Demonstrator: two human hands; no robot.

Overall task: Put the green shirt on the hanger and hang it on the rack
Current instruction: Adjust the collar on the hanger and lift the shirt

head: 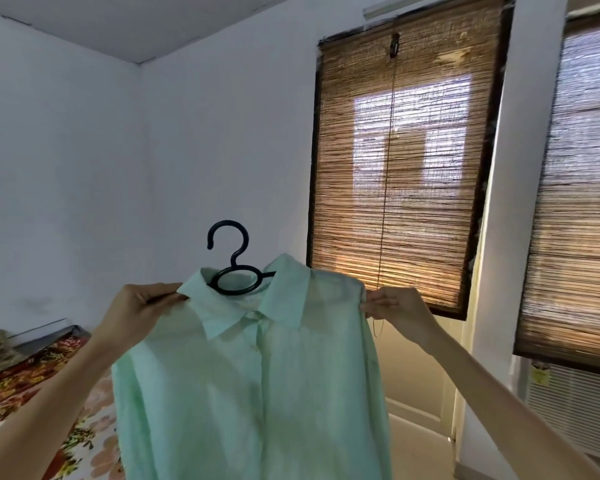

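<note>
Floral-printed cloth is spread over the bed (21,379) at far left. The thin, mint-green shirt (257,393) is held up in mid-air, one shoulder pinched near the collar tip by the fingers of the left hand (136,310). The black, round-hooked plastic hanger (234,271) is seated inside the collar. The other shoulder seam is pinched by the right hand (395,306). Both shoulders should be evened before hanging; no rack is seen. Slatted bamboo blinds (395,174) are hung behind.

Thin matt cloth shirt (257,375) (glossy plastic hanger (234,271)).
</note>
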